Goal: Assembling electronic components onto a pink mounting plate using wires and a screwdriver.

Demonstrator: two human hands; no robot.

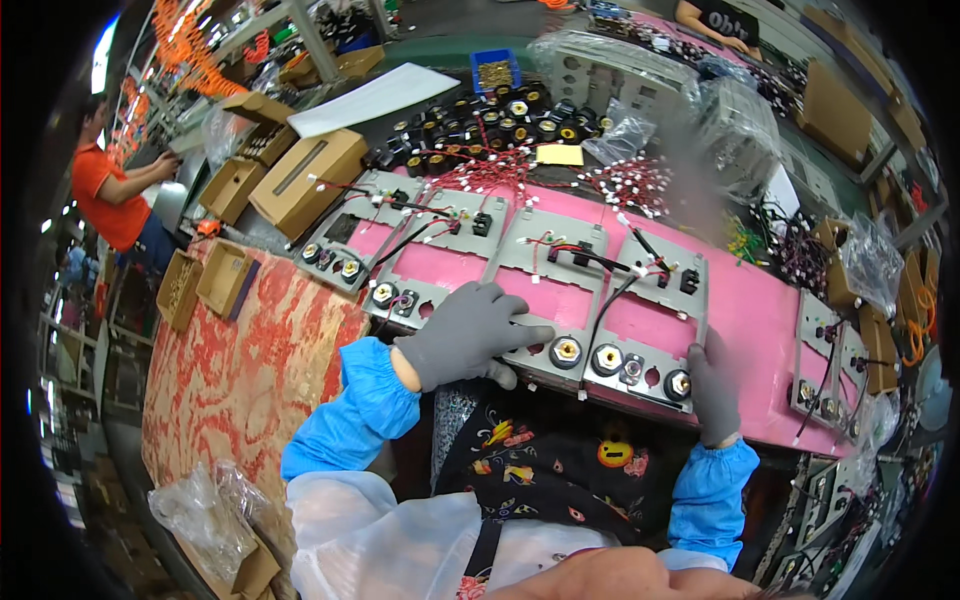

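Several grey metal panels with rectangular cut-outs lie side by side on a pink sheet. Black knobs with brass centres and small wired connectors are mounted on them. My left hand, in a grey glove, grips the front edge of a middle metal panel; its index finger lies on top and the thumb sits low at the edge. Alongside the right edge of the neighbouring panel is my gloved right hand, touching it; motion smears its fingers. A black cable runs across that panel.
Behind the panels are a heap of black knobs, bundles of red wires and a blue bin. Cardboard boxes stand at left. Another panel lies at right. Co-workers are at far left and far right.
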